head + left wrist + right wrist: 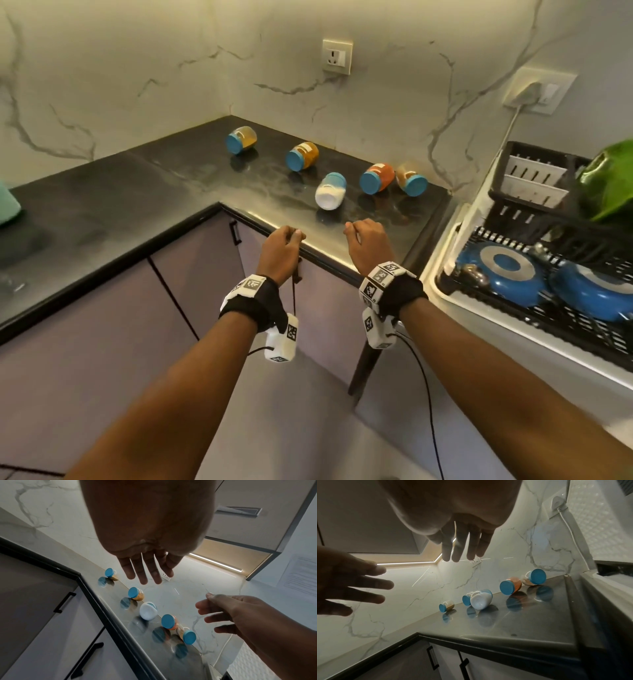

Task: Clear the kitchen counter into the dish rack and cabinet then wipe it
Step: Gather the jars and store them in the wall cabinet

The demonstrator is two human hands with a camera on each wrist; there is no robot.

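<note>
Five jars with blue lids lie on their sides on the black counter (pixel 137 192), strung along its back edge toward the right end. The yellow-filled jar (pixel 241 140) lies nearest the inner corner, then the amber jar (pixel 302 156). The white-filled jar (pixel 330 190) lies nearer the front edge, its base turned toward the person. The orange jar (pixel 376 178) and the pale jar (pixel 411 180) sit side by side at the right end, close enough that contact cannot be ruled out. Labels on the jars are too small to read.

The left hand (pixel 281 250) hovers over the front edge of the counter, and the right hand (pixel 367 244) hovers just beside it, both holding nothing, fingers loosely spread and relaxed in the wrist views.

The dish rack (pixel 534 308) stands past the counter's right end, cut off by the frame; blue dishes (pixel 503 270) lie in it, and a green object (pixel 609 181) above them is blurred beyond telling.
</note>
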